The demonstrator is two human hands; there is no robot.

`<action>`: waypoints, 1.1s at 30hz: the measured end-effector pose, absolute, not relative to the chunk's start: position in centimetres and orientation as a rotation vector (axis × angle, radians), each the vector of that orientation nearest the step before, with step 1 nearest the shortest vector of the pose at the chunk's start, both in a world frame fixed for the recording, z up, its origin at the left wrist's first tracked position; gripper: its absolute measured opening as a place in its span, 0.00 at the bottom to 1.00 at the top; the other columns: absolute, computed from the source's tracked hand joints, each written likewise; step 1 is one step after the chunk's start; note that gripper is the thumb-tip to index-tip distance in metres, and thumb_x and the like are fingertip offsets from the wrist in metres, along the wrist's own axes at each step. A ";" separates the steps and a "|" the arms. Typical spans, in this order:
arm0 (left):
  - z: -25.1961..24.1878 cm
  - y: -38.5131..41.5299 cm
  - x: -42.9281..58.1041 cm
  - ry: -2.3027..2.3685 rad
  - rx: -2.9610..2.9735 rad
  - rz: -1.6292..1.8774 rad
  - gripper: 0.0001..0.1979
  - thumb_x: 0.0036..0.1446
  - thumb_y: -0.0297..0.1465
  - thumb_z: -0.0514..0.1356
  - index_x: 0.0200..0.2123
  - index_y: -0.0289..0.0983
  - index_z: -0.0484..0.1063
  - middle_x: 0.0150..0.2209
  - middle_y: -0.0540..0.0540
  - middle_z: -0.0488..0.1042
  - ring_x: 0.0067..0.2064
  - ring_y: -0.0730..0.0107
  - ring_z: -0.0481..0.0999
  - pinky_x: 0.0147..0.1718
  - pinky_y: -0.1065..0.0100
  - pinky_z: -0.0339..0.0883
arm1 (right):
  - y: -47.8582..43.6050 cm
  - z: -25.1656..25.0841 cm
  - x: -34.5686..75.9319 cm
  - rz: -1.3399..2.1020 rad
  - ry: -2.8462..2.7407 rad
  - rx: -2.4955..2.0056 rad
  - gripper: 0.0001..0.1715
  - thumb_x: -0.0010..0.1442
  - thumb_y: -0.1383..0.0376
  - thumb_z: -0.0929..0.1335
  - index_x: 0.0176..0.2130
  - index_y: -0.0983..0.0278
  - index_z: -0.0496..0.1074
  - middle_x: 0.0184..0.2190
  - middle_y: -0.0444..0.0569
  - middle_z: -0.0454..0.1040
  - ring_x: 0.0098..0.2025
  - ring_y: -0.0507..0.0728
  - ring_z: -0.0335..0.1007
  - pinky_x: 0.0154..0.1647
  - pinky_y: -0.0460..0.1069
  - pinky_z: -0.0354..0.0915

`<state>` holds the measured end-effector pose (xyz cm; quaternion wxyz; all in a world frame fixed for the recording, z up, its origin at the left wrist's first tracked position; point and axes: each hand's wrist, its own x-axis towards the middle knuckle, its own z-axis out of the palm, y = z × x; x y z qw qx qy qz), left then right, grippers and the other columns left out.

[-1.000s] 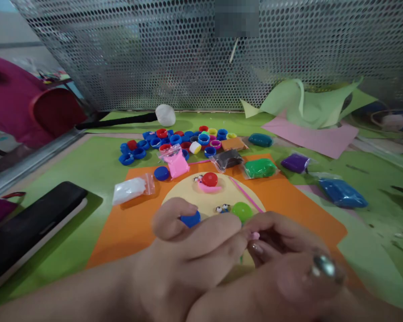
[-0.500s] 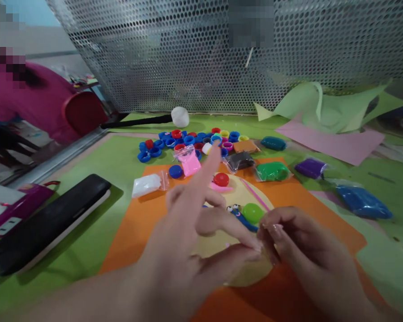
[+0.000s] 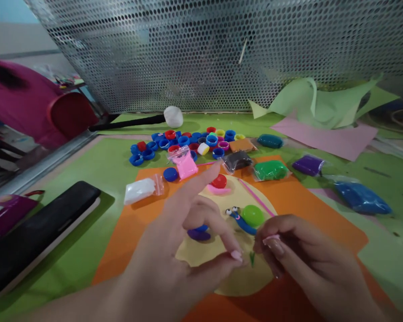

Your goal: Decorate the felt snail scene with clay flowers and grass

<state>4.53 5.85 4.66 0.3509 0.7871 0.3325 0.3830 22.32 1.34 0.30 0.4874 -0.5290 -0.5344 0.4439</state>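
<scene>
My left hand [image 3: 188, 237] pinches a small bit of pink clay [image 3: 236, 255] between thumb and fingertip, its forefinger stretched upward. In my right hand [image 3: 305, 259], thumb and fingers close on another piece of pink clay [image 3: 271, 239]. Both hands are over a cream, round paper shape [image 3: 231, 281] on an orange sheet [image 3: 117, 241]. Between them lies a blue clay snail body with eyes [image 3: 243, 223] and a green cap shell [image 3: 253, 216]. Farther back is a red cap [image 3: 218, 181] over a pink clay strip [image 3: 219, 191]. A blue and purple piece [image 3: 199, 234] is partly hidden by my left hand.
Many bottle caps [image 3: 183, 141] are piled behind the sheet. Bags of pink [image 3: 187, 165], white [image 3: 140, 191], green [image 3: 271, 170] and blue clay [image 3: 361, 197] lie around. A black case [image 3: 47, 232] is left; crumpled green paper [image 3: 322, 105] stands back right. A person in pink [image 3: 20, 98] is beyond.
My hands have drawn slightly apart, and a pink clay bit now shows at my left fingertips. The blue and purple piece has come into clearer view. The camera view has shifted slightly.
</scene>
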 end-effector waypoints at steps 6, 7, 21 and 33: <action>4.7 5.8 4.4 0.979 2.240 0.964 0.05 0.49 0.27 0.62 0.29 0.44 0.70 0.25 0.59 0.76 0.31 0.74 0.75 0.39 0.67 0.65 | 1.1 0.2 22.4 1.036 -1.364 -1.270 0.11 0.58 0.57 0.65 0.29 0.60 0.69 0.23 0.44 0.70 0.18 0.48 0.61 0.17 0.42 0.62; 4.7 5.8 4.4 0.993 2.278 0.956 0.05 0.50 0.27 0.61 0.29 0.44 0.70 0.25 0.59 0.76 0.32 0.73 0.76 0.39 0.66 0.65 | 1.1 0.2 22.4 1.040 -1.368 -1.277 0.11 0.58 0.57 0.65 0.29 0.60 0.69 0.23 0.44 0.70 0.18 0.48 0.61 0.17 0.42 0.62; 4.4 6.2 3.9 0.747 2.517 0.896 0.05 0.55 0.26 0.59 0.33 0.40 0.73 0.32 0.58 0.79 0.41 0.75 0.75 0.46 0.73 0.63 | 1.2 0.2 22.7 0.974 -1.497 -1.225 0.04 0.55 0.67 0.65 0.30 0.59 0.70 0.21 0.41 0.70 0.18 0.47 0.63 0.19 0.41 0.63; 3.3 5.8 3.5 0.779 2.830 0.741 0.10 0.58 0.24 0.51 0.31 0.44 0.68 0.29 0.59 0.77 0.43 0.72 0.74 0.39 0.70 0.65 | 1.6 0.7 23.5 0.871 -1.749 -1.103 0.04 0.56 0.69 0.65 0.29 0.62 0.67 0.19 0.40 0.69 0.19 0.47 0.65 0.20 0.39 0.64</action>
